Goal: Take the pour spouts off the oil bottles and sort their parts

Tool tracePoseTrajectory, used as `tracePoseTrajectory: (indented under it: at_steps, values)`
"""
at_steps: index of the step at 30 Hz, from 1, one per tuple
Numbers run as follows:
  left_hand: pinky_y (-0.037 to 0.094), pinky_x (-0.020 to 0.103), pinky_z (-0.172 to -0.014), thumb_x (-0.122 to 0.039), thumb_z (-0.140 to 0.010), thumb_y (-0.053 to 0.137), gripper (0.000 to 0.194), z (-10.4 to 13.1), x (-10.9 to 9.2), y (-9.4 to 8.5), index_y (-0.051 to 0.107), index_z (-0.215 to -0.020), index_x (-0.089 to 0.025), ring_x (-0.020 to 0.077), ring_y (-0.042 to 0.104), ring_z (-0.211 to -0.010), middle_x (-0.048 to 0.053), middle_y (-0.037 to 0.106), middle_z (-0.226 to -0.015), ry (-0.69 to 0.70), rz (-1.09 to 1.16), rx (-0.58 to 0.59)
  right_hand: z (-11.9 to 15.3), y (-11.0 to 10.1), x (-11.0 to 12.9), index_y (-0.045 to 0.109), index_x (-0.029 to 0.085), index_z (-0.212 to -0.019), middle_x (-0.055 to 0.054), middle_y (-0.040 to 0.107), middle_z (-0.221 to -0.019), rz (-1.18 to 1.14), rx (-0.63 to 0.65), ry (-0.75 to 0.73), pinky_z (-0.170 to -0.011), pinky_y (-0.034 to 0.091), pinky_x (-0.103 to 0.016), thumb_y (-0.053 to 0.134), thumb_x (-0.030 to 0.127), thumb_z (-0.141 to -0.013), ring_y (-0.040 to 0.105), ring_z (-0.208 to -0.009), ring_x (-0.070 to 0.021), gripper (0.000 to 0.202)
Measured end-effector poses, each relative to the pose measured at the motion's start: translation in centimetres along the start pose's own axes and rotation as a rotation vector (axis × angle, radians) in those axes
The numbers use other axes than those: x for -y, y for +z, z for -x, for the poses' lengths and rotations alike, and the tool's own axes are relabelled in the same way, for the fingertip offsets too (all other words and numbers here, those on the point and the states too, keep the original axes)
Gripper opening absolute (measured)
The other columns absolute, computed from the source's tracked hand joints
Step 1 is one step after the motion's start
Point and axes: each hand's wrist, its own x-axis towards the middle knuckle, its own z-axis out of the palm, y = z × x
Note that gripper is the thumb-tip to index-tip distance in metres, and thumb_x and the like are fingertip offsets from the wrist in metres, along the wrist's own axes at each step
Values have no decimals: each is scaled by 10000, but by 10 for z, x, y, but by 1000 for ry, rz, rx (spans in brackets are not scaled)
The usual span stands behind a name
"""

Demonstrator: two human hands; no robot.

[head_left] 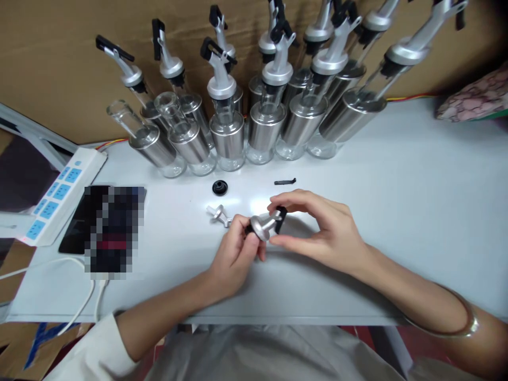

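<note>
Holding the silver pour spout [260, 227] by its base, the left grip [235, 256] is closed on it. The right grip [332, 235] curves around the black flip lever [281, 218]; whether it pinches cannot be told. Beside the left grip, a second spout [217, 213] lies on the desk [405, 190]. Beyond both grips stand metal-sleeved glass bottles [227, 135].

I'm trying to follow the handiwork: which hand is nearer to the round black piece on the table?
The left. The left hand is just nearer the person's body than the round black piece, slightly rightward; the right hand is farther away, well to its right.
</note>
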Motion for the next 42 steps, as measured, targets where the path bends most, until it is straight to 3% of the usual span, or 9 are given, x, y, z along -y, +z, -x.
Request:
tracePoseTrajectory:
  at_steps: [4, 8, 16, 23, 29, 32, 35, 38, 42]
  values:
    - [420, 257, -642, -480, -935, 504, 296, 0, -1, 2, 391, -870, -214, 106, 508, -671, -26, 498, -762, 9, 67, 16, 1, 2, 2, 602, 207, -1034, -63, 695, -929, 21, -62, 40, -698, 591, -305, 707, 424, -817, 676, -809, -179, 324]
    - [421, 258, -631, -487, -957, 452, 287, 0, -2, 2, 395, -886, -215, 107, 528, -642, -34, 529, -719, 47, 102, -15, 0, 0, 2, 577, 196, -1116, -90, 688, -1015, 45, -11, -32, -723, 588, -316, 717, 415, -808, 671, -846, -185, 404]
    - [415, 268, -658, -457, -961, 462, 266, 2, 2, 2, 417, -907, -200, 100, 501, -674, -6, 537, -805, 46, 108, 61, 2, 2, -2, 616, 225, -970, -29, 708, -840, 91, -110, 2, -703, 573, -290, 673, 243, -862, 689, -775, -174, 123]
    - [420, 305, -675, -513, -977, 342, 333, 1, -5, -1, 427, -933, -194, 128, 500, -700, 35, 554, -843, -14, 31, 184, -1, -2, -4, 619, 219, -1081, -58, 706, -889, 115, -1, 34, -702, 569, -305, 659, 352, -870, 673, -779, -179, 253]
    - [381, 266, -589, -702, -786, 555, 538, -4, -7, -4, 526, -875, -173, 126, 473, -641, 18, 558, -757, 72, -2, 175, 0, -3, 4, 622, 234, -1159, -34, 680, -835, -82, 75, -52, -614, 556, -271, 680, 339, -858, 631, -662, -140, 324]
    - [352, 246, -545, -676, -795, 570, 520, -5, -6, -2, 567, -908, -168, 111, 437, -603, 5, 547, -729, 23, -35, 167, 1, -2, 5, 574, 251, -1233, -48, 691, -895, 15, 119, -131, -633, 559, -274, 594, 339, -918, 646, -704, -148, 328]
    - [294, 241, -505, -658, -851, 500, 489, -5, -5, -1, 525, -798, -173, 96, 384, -549, -20, 478, -652, -2, -80, 173, 1, -1, 4, 521, 222, -1263, -82, 692, -943, 156, 112, -217, -663, 560, -296, 491, 368, -966, 655, -757, -172, 333]
    - [271, 256, -503, -691, -874, 400, 532, -4, -3, -1, 433, -707, -187, 97, 356, -533, -28, 414, -625, 31, -170, 185, 2, 0, 3, 483, 153, -1274, -96, 679, -852, 350, 91, -318, -636, 543, -316, 429, 349, -991, 632, -718, -197, 348]
    - [314, 274, -541, -693, -878, 377, 526, -4, -3, -2, 427, -727, -192, 118, 383, -571, -23, 414, -632, -5, -192, 218, 4, 2, 5, 442, 77, -1305, -82, 637, -723, 536, 75, -410, -583, 514, -336, 409, 261, -998, 581, -633, -213, 359]
